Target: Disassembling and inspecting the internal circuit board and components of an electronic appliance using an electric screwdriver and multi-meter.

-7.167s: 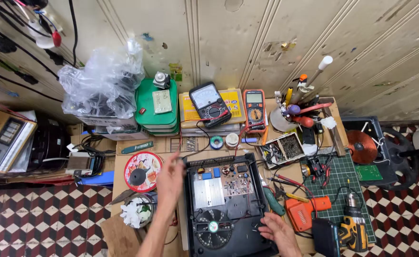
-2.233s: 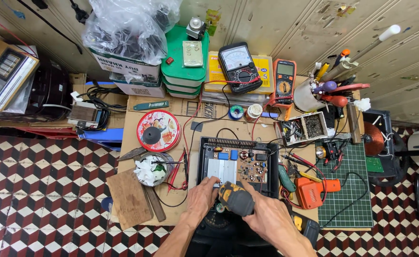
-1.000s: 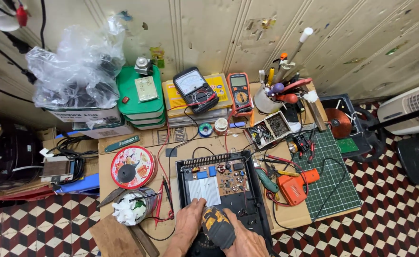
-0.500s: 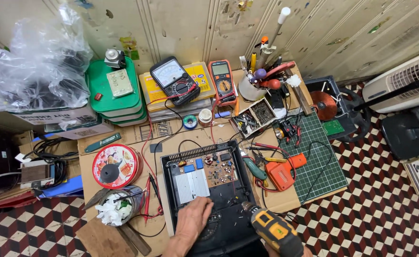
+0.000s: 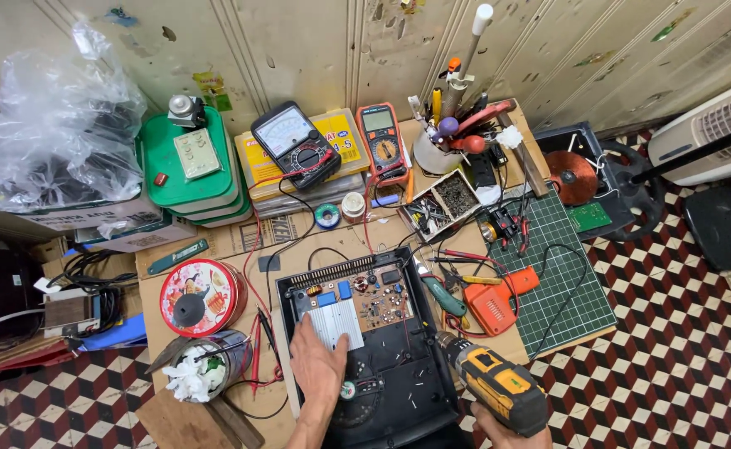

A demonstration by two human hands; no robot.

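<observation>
1. While the left hand (image 5: 319, 366) lies flat with its fingers spread on the open black case (image 5: 365, 349), the right hand (image 5: 498, 424) is closed around the grip of a yellow and black drill (image 5: 494, 384) at the lower edge of the view.
2. The case lies on the counter (image 5: 232, 241) directly in front of the person, and its long axis runs away from the person toward the wall.
3. The drill is just to the right of the case, and its nose points up and to the left, toward the right rim of the case; the tip does not touch it, as far as I can tell.
4. The left hand is the nearer one to the inside of the case: its fingertips reach the white metal plate (image 5: 336, 320), and the brown circuit board (image 5: 382, 298) sits beside that plate on the right.
5. Only a small part of the right hand shows, so I cannot tell where its forefinger rests.
6. Around the case the counter is crowded: a red round tin (image 5: 199, 298) on the left, an orange tool (image 5: 498, 301) on a green cutting mat (image 5: 569, 274) on the right, and two meters, one black (image 5: 292, 145) and one orange (image 5: 383, 141), at the back.
7. The counter stands against a pale panelled wall (image 5: 315, 50), and the floor (image 5: 681, 333) has a red, black and white tile pattern.
</observation>
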